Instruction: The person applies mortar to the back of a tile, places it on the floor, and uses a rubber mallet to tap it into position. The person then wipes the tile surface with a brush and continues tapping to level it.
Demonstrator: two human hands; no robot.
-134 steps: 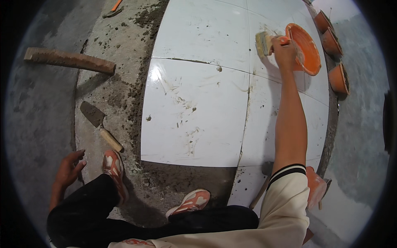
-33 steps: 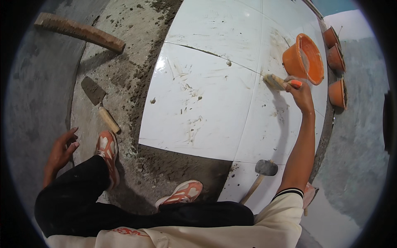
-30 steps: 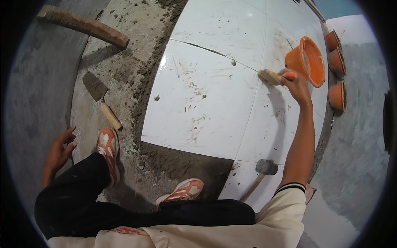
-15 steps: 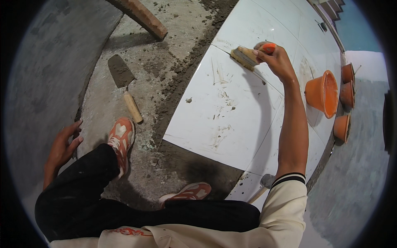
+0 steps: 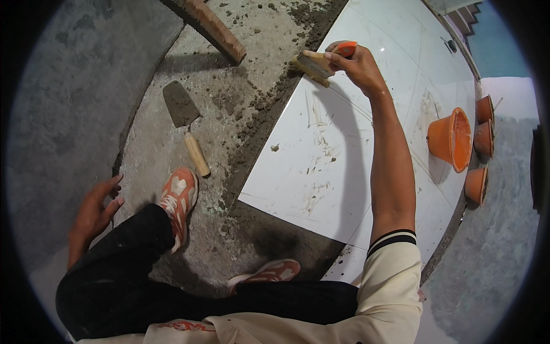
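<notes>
My right hand [image 5: 361, 69] grips a wide brush [image 5: 315, 73] with pale bristles and an orange-tipped handle. The bristles rest at the left edge of the white floor tiles [image 5: 292, 160], near a joint, where a strip of dark mortar [image 5: 266, 100] borders them. Streaks and crumbs mark the tiles. An orange bucket [image 5: 439, 140] sits on them to the right. My left hand [image 5: 97, 212] hangs open by my knee, its fingers apart. A trowel [image 5: 180, 106] with a wooden handle lies on the rough concrete between that hand and the tiles.
A brick-coloured plank or bar [image 5: 212, 31] lies at the upper left on the concrete. Three smaller orange buckets [image 5: 475, 183] line the right edge beside a grey-patched wall [image 5: 504, 241]. My two shoes [image 5: 177, 200] are on the concrete; steps [image 5: 464, 17] show at the top right.
My right hand has carried the brush leftward from beside the orange bucket to the tiles' left edge. The view has turned, shifting the floor and buckets within it. My left hand stays low at left.
</notes>
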